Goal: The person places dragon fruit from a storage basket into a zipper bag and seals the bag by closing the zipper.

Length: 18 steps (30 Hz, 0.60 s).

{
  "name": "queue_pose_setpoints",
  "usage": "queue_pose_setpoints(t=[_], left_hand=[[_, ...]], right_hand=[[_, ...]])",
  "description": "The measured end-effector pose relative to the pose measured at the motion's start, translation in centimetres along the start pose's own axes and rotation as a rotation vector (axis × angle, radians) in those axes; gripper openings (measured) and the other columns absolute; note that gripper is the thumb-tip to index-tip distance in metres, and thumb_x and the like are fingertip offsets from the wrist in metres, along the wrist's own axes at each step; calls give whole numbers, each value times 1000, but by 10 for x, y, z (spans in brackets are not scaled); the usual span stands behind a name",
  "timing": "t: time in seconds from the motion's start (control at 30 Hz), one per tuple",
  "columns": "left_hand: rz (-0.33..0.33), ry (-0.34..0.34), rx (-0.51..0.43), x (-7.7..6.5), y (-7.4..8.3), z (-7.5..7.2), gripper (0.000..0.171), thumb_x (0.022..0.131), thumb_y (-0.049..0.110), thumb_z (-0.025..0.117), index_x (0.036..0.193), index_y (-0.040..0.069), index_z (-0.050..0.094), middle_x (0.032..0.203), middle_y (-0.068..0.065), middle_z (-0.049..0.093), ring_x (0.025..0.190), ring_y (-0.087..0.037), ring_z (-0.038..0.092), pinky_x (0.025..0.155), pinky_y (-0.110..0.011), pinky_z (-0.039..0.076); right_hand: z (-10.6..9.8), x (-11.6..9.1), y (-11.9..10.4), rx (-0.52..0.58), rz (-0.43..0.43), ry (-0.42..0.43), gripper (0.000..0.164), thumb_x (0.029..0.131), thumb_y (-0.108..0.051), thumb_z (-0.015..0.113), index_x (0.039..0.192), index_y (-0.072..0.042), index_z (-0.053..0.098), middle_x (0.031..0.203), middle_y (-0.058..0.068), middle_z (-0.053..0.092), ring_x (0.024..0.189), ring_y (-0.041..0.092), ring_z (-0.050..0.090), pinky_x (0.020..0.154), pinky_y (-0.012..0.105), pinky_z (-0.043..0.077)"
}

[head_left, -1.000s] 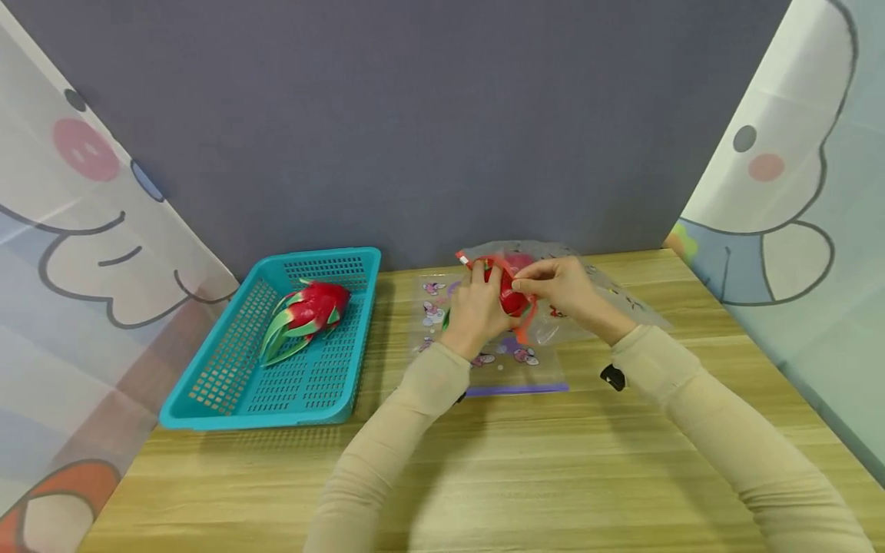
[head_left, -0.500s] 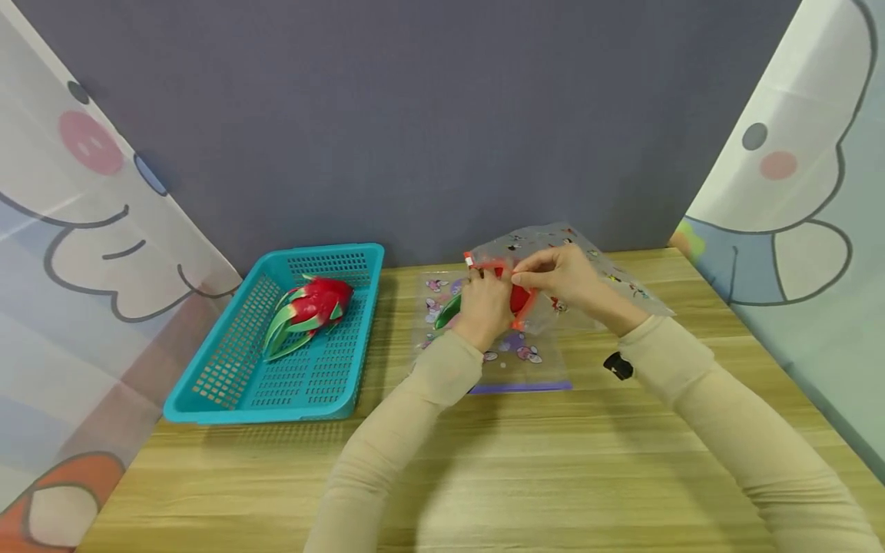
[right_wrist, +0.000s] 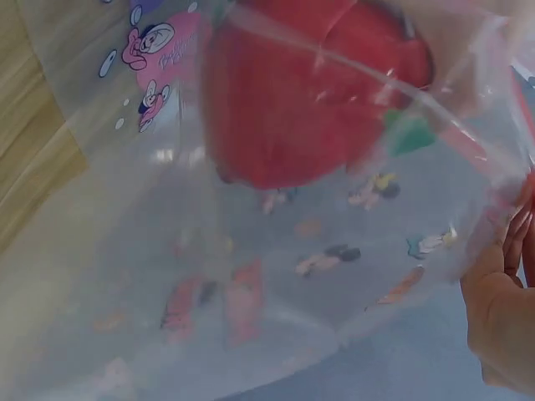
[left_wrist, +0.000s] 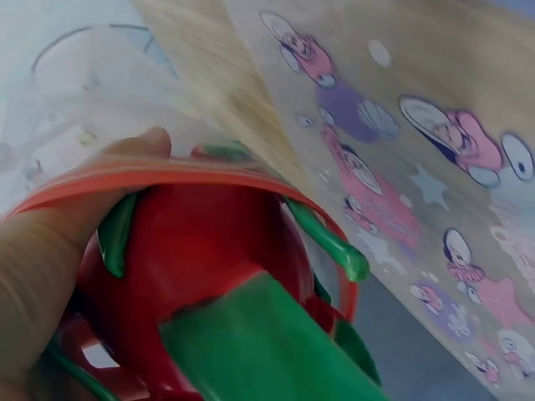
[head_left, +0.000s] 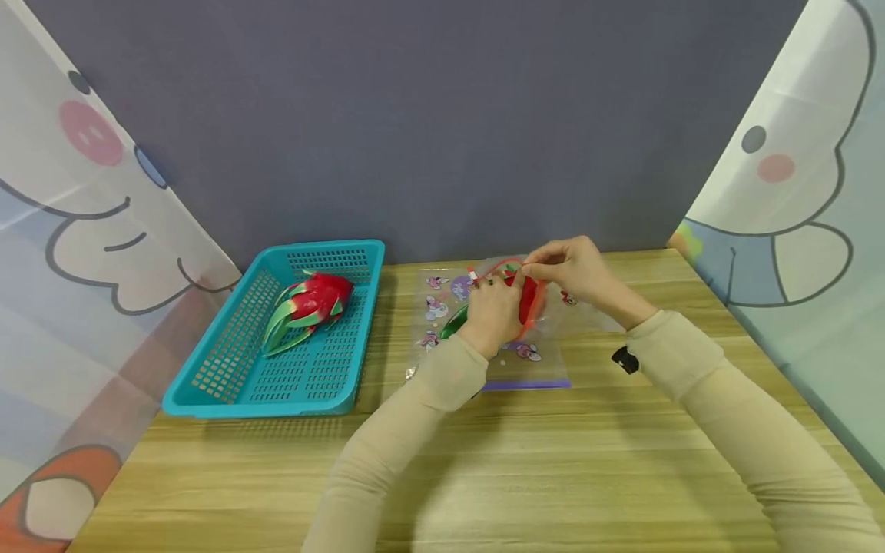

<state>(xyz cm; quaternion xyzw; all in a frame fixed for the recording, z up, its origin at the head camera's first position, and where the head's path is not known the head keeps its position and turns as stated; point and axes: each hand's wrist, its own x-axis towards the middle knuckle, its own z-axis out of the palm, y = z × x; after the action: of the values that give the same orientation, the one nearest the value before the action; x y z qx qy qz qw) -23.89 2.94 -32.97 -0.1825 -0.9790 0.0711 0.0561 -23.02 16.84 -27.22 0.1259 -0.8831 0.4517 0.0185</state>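
Observation:
A red dragon fruit point(left_wrist: 217, 234) with green leaves sits partly inside the mouth of a clear zip bag point(right_wrist: 292, 334) that has an orange-red zip edge. My left hand point(head_left: 492, 313) grips the fruit at the leafy end; in the left wrist view its thumb lies inside the orange rim. At the far side of the mouth, my right hand point(head_left: 577, 270) pinches the bag's edge between thumb and fingers. Through the film, the right wrist view shows the fruit's rounded red end. Beneath both hands lies a second printed bag point(head_left: 525, 384) with a purple zip edge.
To the left, a turquoise perforated basket point(head_left: 259, 408) holds another dragon fruit point(head_left: 323, 296). A grey panel point(head_left: 429, 130) stands behind the wooden table point(head_left: 594, 468), with cartoon-printed sheets on both sides. A small black object point(head_left: 625, 360) shows by the right sleeve.
The fruit and left hand have moved slightly right, into the bag's mouth. My right hand has shifted up and right, still pinching the edge. The bag's far end rose, then sank.

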Motion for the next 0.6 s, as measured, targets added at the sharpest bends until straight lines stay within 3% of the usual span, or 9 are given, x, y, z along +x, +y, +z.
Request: queue_pose_setpoints(t=[0.1,0.23,0.37,0.47,0.6], left_hand=[[45,19,24,-5,5,-2,91,77,52,63,148,27,11,134,-13,46,99,-28,59,77,-38,54],[80,57,11,-4,9,-4,85,78,45,64,147,28,18,115,-9,54,86,-23,60,66,-35,55],[78,11,3,0,9,-5,85,79,44,65,147,27,17,107,-8,53,74,-19,60,60,-32,54],[59,-34,-33,2,8,-4,85,80,43,65,148,25,17,113,-10,53,79,-22,63,64,-34,55],[47,-36,-54,5,7,-3,76,82,41,61,145,19,25,118,-13,56,87,-27,65,69,-36,56]], right_hand=[[-1,0,-2,-3,2,-5,19,85,-22,66,95,-6,70,87,11,69,45,9,40,41,25,35],[-5,-2,-6,5,13,-23,22,86,-26,65,97,-8,70,85,10,69,36,9,28,36,26,29],[-6,-5,-10,-3,7,-26,21,85,-28,65,95,-9,69,84,10,69,37,9,30,36,26,30],[-6,-7,-12,-15,-10,-12,20,85,-26,66,94,-9,70,82,8,67,38,9,34,37,27,32],[-8,-11,-14,-40,-39,30,18,85,-23,66,93,-8,70,80,2,65,42,16,43,39,28,37]])
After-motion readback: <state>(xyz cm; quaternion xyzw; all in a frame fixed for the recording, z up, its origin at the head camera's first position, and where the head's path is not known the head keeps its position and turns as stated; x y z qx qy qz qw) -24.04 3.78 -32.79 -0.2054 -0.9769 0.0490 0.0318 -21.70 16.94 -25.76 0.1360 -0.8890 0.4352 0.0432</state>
